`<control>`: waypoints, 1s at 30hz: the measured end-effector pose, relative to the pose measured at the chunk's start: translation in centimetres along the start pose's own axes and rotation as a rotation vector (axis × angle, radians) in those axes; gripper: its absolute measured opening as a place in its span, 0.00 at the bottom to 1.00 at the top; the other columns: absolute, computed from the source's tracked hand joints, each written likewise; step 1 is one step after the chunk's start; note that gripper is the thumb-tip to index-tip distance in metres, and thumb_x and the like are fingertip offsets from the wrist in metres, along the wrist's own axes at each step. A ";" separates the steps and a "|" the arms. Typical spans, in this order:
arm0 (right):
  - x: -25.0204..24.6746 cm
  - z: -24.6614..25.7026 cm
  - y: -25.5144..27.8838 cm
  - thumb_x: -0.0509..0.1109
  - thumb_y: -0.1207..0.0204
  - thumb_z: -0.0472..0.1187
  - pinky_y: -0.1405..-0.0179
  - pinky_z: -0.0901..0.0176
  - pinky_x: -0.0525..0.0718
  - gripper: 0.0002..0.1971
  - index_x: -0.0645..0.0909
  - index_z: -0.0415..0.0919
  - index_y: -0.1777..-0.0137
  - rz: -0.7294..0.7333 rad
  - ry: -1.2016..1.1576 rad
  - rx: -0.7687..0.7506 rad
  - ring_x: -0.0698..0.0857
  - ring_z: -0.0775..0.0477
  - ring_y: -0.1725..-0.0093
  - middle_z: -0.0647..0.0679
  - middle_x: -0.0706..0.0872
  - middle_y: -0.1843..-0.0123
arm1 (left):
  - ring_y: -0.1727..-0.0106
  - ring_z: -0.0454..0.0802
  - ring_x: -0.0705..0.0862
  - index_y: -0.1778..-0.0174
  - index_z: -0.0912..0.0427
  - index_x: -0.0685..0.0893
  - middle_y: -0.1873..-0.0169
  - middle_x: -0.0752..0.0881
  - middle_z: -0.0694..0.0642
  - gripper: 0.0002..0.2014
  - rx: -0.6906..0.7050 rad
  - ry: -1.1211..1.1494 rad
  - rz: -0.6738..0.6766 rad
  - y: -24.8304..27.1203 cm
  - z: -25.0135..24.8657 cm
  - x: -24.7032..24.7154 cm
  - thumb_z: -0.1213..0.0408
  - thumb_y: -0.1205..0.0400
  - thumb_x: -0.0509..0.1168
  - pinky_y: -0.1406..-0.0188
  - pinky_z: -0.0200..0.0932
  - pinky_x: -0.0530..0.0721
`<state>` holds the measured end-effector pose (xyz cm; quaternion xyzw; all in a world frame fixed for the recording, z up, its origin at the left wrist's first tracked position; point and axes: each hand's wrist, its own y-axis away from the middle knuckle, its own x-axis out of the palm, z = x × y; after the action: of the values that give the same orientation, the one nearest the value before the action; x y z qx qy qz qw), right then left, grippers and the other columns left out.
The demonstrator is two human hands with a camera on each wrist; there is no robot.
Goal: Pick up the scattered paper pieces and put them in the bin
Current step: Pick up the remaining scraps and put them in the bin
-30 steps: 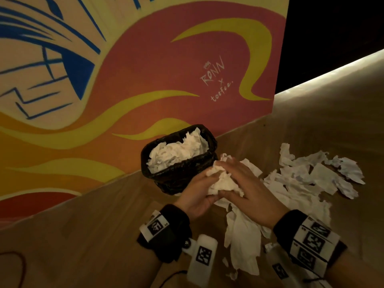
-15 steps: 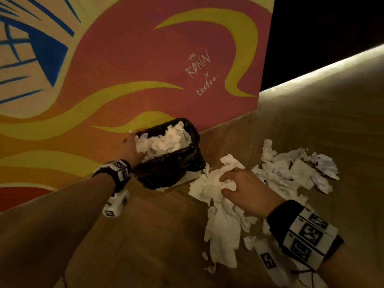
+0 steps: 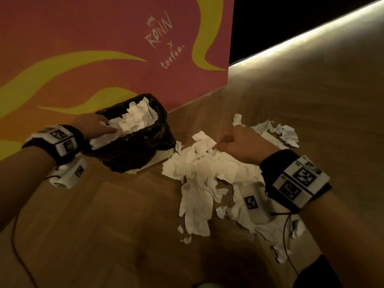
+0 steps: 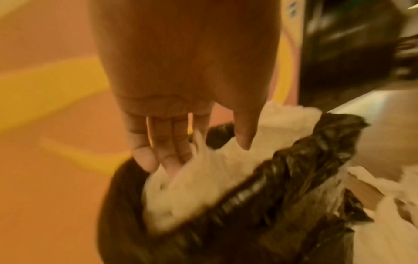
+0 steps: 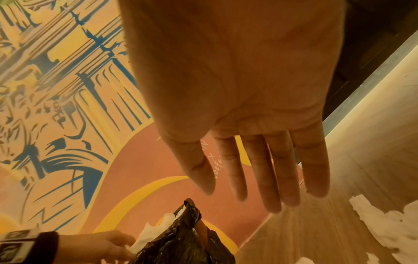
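Observation:
A bin [image 3: 141, 148] lined with a black bag stands against the painted wall, heaped with white paper [image 3: 137, 119]. My left hand [image 3: 97, 125] lies over its near-left rim with fingers straight, pressing on the paper in it. In the left wrist view the left hand [image 4: 194, 155] touches that paper [image 4: 203, 192] inside the bag [image 4: 282, 169]. Torn paper pieces [image 3: 203, 169] litter the floor right of the bin, with more further right [image 3: 286, 134]. My right hand [image 3: 228, 142] hovers over the pile. In the right wrist view the right hand [image 5: 260, 192] has straight fingers and holds nothing.
The orange and yellow painted wall [image 3: 104, 48] stands right behind the bin. The wooden floor [image 3: 104, 225] runs towards me, with a thin black cable [image 3: 14, 235] at the left. A lit ledge [image 3: 311, 34] crosses the upper right. The bin sits on a white base [image 3: 162, 159].
Both hands gripped a paper wad beside the bin a second ago. The left hand took paper to the bin and now presses it flat. The right hand has let go and opened.

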<state>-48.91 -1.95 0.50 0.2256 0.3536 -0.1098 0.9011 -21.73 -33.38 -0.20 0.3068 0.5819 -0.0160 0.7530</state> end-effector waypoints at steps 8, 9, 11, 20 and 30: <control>0.3 0.2 -0.1 0.68 0.23 0.45 0.40 0.41 0.83 0.18 0.85 0.29 0.43 0.123 0.028 0.061 0.86 0.34 0.44 0.33 0.87 0.42 | 0.55 0.55 0.84 0.44 0.54 0.83 0.50 0.86 0.57 0.09 0.496 0.238 -0.597 8.8 -5.9 -0.4 0.63 0.17 0.62 0.55 0.54 0.84; 0.4 0.3 -0.1 0.68 0.23 0.45 0.42 0.42 0.84 0.18 0.85 0.29 0.44 0.128 0.023 0.061 0.87 0.35 0.46 0.33 0.87 0.43 | 0.54 0.53 0.84 0.44 0.53 0.84 0.51 0.86 0.54 0.09 0.566 0.227 -0.475 9.5 -7.9 1.3 0.61 0.17 0.62 0.53 0.52 0.84; 0.2 0.4 0.2 0.68 0.23 0.44 0.45 0.44 0.85 0.17 0.85 0.29 0.44 0.136 0.017 0.059 0.88 0.36 0.49 0.33 0.88 0.45 | 0.51 0.48 0.84 0.43 0.49 0.83 0.51 0.85 0.48 0.10 0.607 0.159 -0.201 9.8 -12.0 6.0 0.55 0.18 0.63 0.50 0.48 0.83; -1.9 -1.3 1.5 0.67 0.22 0.44 0.44 0.45 0.85 0.16 0.85 0.29 0.46 0.117 0.014 0.077 0.88 0.39 0.50 0.36 0.89 0.50 | 0.30 0.55 0.72 0.26 0.50 0.73 0.29 0.69 0.55 0.36 0.440 0.157 0.163 9.0 -20.5 26.0 0.52 0.30 0.77 0.32 0.47 0.74; -5.2 -3.9 2.2 0.66 0.20 0.45 0.67 0.63 0.78 0.13 0.84 0.37 0.45 0.057 -0.112 0.184 0.91 0.48 0.55 0.44 0.90 0.53 | 0.56 0.45 0.82 0.44 0.49 0.81 0.56 0.83 0.46 0.15 0.637 0.398 0.182 11.3 -22.0 23.3 0.62 0.26 0.70 0.57 0.46 0.83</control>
<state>-54.19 2.04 2.26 0.3109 0.2843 -0.1285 0.8978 -28.98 -5.82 -18.81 0.5729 0.6529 -0.0694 0.4906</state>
